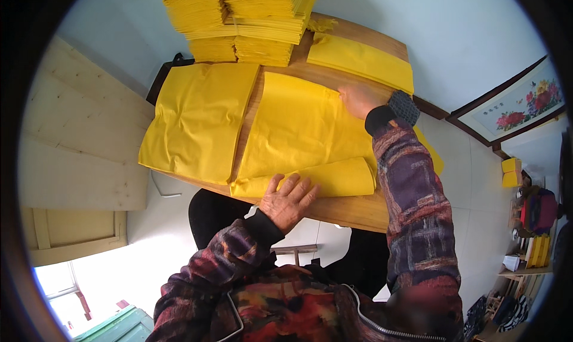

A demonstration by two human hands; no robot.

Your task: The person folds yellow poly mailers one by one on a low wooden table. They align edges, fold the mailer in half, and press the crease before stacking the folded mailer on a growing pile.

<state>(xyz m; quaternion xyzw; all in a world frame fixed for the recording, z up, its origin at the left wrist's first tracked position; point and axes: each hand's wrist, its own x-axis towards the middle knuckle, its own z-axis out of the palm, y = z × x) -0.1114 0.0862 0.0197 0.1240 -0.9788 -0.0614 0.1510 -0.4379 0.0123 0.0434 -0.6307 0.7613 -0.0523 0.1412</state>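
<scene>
A yellow cloth-like sheet (298,115) lies in front of me, its near edge folded over into a long flap (340,178). My left hand (289,201) rests on that flap with its fingers spread, the palm toward the table's front edge. At the sheet's far right part, my right hand (358,100) has its fingers closed on the yellow material; the fingertips are partly hidden. Left of this sheet lies a flat, slightly wrinkled yellow pile (194,121). Part of the sheet's right side disappears under my right sleeve.
The wooden table (352,213) carries a tall stack of folded yellow pieces (262,28) at the back. A folded yellow bundle (361,61) lies at the far right, near a dark grey textured object (404,107). A framed flower picture (513,106) leans at the right wall.
</scene>
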